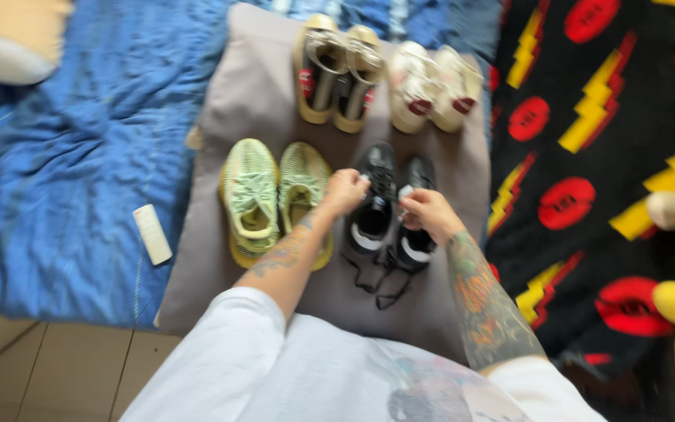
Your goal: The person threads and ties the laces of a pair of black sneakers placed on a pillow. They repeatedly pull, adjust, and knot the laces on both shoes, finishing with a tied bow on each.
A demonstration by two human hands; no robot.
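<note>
Laces of the pair of black low sneakers with white heel patches (391, 205) are being handled by both hands. The pair stands on a grey-brown rectangular cushion (253, 94), at its near right part, toes pointing away. The left hand (344, 191) is closed in a loose fist at the tongue of the left black shoe; the right hand (427, 209) is pinched over the tongue of the right one. Whether a lace end is actually gripped in either cannot be told, since the picture is blurred. Loose black lace (380, 275) trails off the heels toward the body.

The lacing is judged best done with each shoe held steady by the tongue, the slack drawn evenly so the trailing ends do not tangle, and the neighbours left undisturbed.

Just beside the black pair, to the left, a pair of pale green knitted sneakers with yellowish soles (275, 199) is set. Farther back stand a pair of tan and black high shoes with red patches (339, 72) and a pair of cream-white shoes with dark red marks (434, 86).

A small white oblong object (152, 234), its label unreadable, lies on the blue quilted bed cover (64, 180). To the right a black blanket with yellow lightning bolts and red ovals (587, 133) is spread.
</note>
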